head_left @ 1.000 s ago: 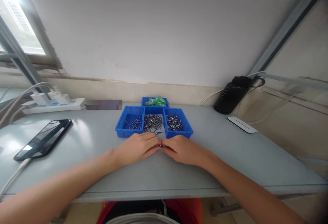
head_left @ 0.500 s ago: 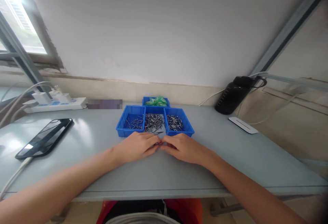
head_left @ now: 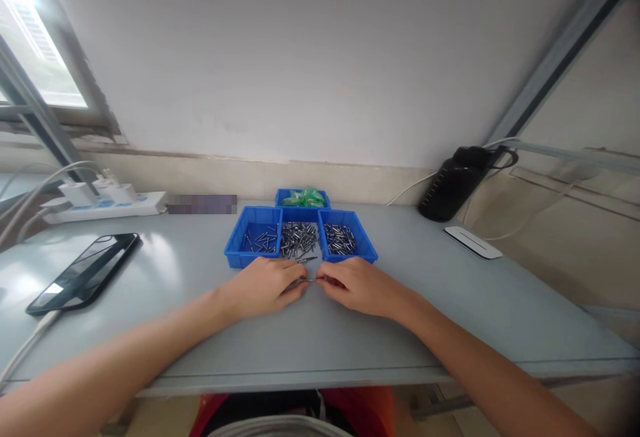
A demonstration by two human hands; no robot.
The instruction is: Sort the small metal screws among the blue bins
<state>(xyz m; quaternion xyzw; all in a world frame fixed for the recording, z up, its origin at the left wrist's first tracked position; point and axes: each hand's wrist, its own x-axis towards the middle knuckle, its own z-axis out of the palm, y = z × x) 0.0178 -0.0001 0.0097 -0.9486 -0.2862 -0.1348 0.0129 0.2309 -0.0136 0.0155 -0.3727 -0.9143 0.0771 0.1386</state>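
A thin metal screw-like piece [head_left: 311, 280] spans the small gap between my hands, just above the tabletop. My left hand [head_left: 267, 283] is closed in a pinch on one end of it. My right hand [head_left: 360, 285] pinches the other end between thumb and fingers. Just beyond the fingers, a heap of similar slim metal pieces [head_left: 299, 239] lies between two blue bins. The left blue bin [head_left: 239, 250] holds a scattering of them, and the right blue bin [head_left: 364, 240] holds a denser pile. Fingertips cover most of the held piece.
Behind the heap, a third blue bin [head_left: 305, 212] contains green plastic bags [head_left: 306, 197]. A phone [head_left: 87, 273] on a cable and a power strip [head_left: 115, 205] are at left. To the right stand a black bottle [head_left: 453, 187] and a white-topped flat object [head_left: 473, 242].
The hands have drawn slightly apart, so the thin metal piece between the fingertips now shows. The bins and heap stay as they were; the view has shifted slightly.
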